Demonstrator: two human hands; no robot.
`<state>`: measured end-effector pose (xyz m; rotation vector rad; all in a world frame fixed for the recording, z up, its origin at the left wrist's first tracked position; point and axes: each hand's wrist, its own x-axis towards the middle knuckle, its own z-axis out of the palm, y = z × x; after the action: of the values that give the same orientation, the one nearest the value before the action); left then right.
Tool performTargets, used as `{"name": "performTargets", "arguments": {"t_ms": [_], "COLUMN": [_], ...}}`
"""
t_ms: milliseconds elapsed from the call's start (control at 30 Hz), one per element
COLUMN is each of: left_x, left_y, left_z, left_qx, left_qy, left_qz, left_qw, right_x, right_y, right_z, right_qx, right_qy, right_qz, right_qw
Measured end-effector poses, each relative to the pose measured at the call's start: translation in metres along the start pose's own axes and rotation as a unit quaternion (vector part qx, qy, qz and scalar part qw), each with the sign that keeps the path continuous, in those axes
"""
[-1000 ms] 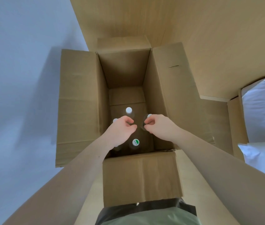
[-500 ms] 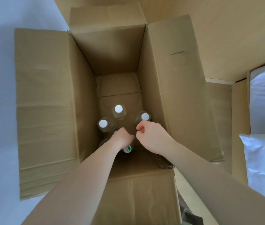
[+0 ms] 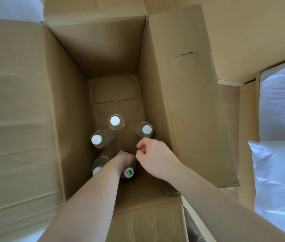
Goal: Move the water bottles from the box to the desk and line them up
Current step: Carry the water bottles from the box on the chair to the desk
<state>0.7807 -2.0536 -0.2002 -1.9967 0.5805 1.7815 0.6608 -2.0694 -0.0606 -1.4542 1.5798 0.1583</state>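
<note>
Here, five water bottles stand upright on the floor of the box point(image 3: 181, 84), long axes vertical. The left hand point(image 3: 123, 160) reaches deepest, touching the green-capped bottle point(image 3: 128, 172); its fingers are hidden. The right hand point(image 3: 153, 158), fingers curled and empty, hovers just short of the right-hand bottle point(image 3: 146, 129).

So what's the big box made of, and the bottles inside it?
The box looks like brown corrugated cardboard, matte, with creases, folded flaps and a small tear. The bottles seem to be clear plastic: you can see through their shoulders. Their white caps look like smooth plastic too.
</note>
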Motion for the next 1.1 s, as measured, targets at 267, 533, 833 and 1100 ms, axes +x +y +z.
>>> {"name": "performTargets", "arguments": {"t_ms": [267,533,833,1100], "left_x": [-0.017,-0.06,-0.111,-0.15], "left_y": [-0.002,-0.005,-0.038,-0.066], "left_z": [-0.009,-0.031,-0.047,-0.045], "left_qx": [-0.026,-0.054,-0.135,-0.213], "left_qy": [-0.033,-0.038,-0.027,-0.03], "left_qz": [0.038,0.093,0.146,0.216], "left_qw": [0.998,0.993,0.98,0.952], "right_x": [0.003,-0.005,-0.03,-0.06], "right_y": [0.0,-0.006,-0.026,-0.033], "right_z": [0.002,0.001,-0.002,0.003], "right_qx": [-0.011,-0.009,0.001,0.009], "right_qy": [0.0,0.016,0.027,0.061], "right_qz": [-0.006,-0.007,-0.012,-0.007], "right_qw": [1.0,1.0,1.0,0.998]}}
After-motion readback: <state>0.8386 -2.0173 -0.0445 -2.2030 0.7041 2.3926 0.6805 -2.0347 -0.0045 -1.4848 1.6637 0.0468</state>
